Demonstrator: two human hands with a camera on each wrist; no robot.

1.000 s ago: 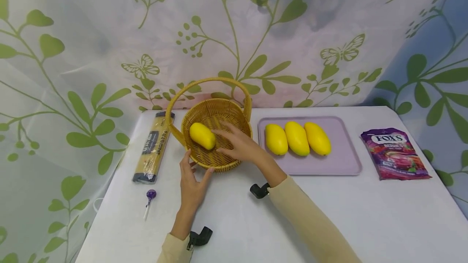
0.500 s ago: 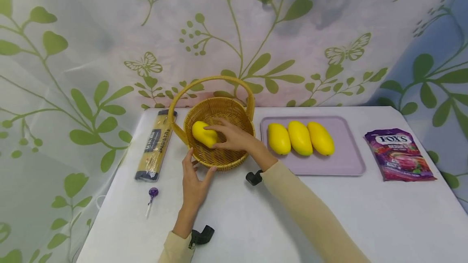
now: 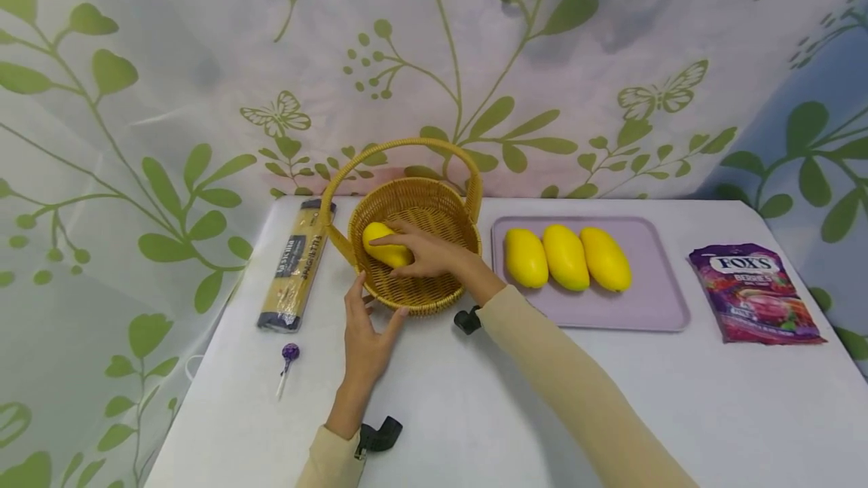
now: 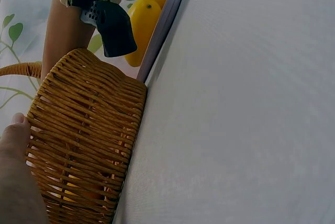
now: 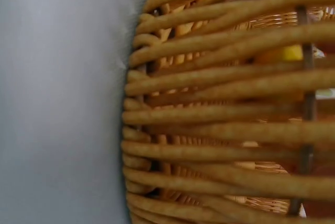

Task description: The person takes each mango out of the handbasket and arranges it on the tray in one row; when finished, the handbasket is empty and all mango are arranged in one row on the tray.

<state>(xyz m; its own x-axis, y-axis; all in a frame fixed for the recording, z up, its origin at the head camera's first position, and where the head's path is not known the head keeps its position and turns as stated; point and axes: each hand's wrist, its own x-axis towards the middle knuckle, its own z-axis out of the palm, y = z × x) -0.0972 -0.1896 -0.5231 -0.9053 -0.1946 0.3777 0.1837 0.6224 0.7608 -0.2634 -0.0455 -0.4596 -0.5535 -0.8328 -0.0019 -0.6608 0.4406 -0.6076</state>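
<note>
A yellow mango lies in the wicker basket with the tall arched handle, toward its left side. My right hand reaches over the rim and grips the mango, fingers over its top and thumb at its near side. My left hand rests against the basket's near-left outside, thumb and fingers spread. In the left wrist view, the thumb touches the woven wall. The right wrist view is filled by the basket's weave, which hides the right hand.
Three more mangoes lie side by side on a lilac tray to the right. Farther right is a purple Fox's candy bag. Left of the basket lie a spaghetti pack and a purple lollipop.
My right hand has moved left inside the basket and closed its fingers over the mango. My left hand stays against the basket; the whole head view has shifted slightly.
</note>
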